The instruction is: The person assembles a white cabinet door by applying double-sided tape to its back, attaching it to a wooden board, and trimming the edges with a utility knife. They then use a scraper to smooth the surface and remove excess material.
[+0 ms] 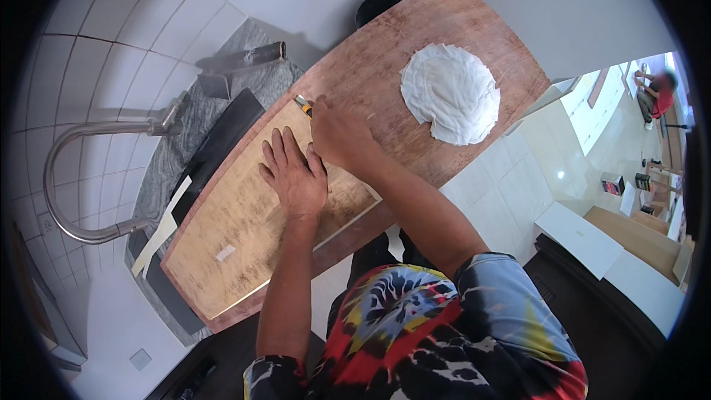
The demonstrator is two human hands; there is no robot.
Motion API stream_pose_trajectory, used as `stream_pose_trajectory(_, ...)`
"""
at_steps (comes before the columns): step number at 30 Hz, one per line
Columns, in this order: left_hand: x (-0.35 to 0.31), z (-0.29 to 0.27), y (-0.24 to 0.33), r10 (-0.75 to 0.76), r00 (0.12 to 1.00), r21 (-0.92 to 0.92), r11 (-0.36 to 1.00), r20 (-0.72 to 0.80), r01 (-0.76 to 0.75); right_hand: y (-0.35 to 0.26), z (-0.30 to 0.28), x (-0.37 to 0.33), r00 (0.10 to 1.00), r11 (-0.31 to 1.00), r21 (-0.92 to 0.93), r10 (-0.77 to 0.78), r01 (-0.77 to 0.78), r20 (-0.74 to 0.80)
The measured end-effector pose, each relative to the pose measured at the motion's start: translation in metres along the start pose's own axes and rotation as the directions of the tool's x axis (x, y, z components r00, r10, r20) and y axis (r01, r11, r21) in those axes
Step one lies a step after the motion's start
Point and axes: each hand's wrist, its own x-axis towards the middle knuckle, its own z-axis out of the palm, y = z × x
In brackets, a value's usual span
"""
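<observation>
My left hand [298,184] lies on a tan, dark-smudged sheet [229,241], its fingers spread. The sheet rests on a long reddish-brown wooden board [363,67]. Just beyond it, my right hand [339,135] is closed around a yellow and black utility knife [304,106]. The knife's tip is at the far end of the sheet, close to the board's left edge. Most of the handle is hidden in my fist. On the right part of the board sits a round, crumpled white cloth [452,95].
Left of the board are a grey stone counter [159,170], a curved metal faucet [63,148] and a pale strip [164,226]. A black round container [379,7] stands behind the board. White panels [581,241] lie at right; far off, a person in red [655,96] crouches.
</observation>
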Motion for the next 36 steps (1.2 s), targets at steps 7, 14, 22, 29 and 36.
stream_pose_trajectory(7,-0.002,0.001,0.000,-0.003,1.000,-0.010,1.000,-0.009,0.003,-0.004,-0.014,-0.009,0.997,0.996,-0.084,-0.031,0.037,0.074)
stream_pose_trajectory(14,0.000,0.003,0.002,-0.009,0.999,0.032,0.999,-0.033,0.010,0.008,-0.023,-0.080,0.998,0.996,-0.088,0.016,-0.010,0.066)
stream_pose_trajectory(22,0.000,-0.001,0.004,-0.032,0.999,0.009,0.999,-0.032,0.033,0.020,-0.050,-0.207,0.962,0.983,-0.078,0.177,-0.164,0.209)
stream_pose_trajectory(29,-0.001,-0.002,0.005,-0.021,1.000,-0.012,1.000,-0.022,0.021,0.027,-0.052,-0.230,0.935,0.966,-0.098,0.257,-0.240,0.243)
stream_pose_trajectory(36,-0.001,-0.004,0.006,-0.017,1.000,-0.009,1.000,-0.015,0.017,0.006,-0.074,-0.197,0.954,0.962,0.076,0.247,-0.263,0.167)
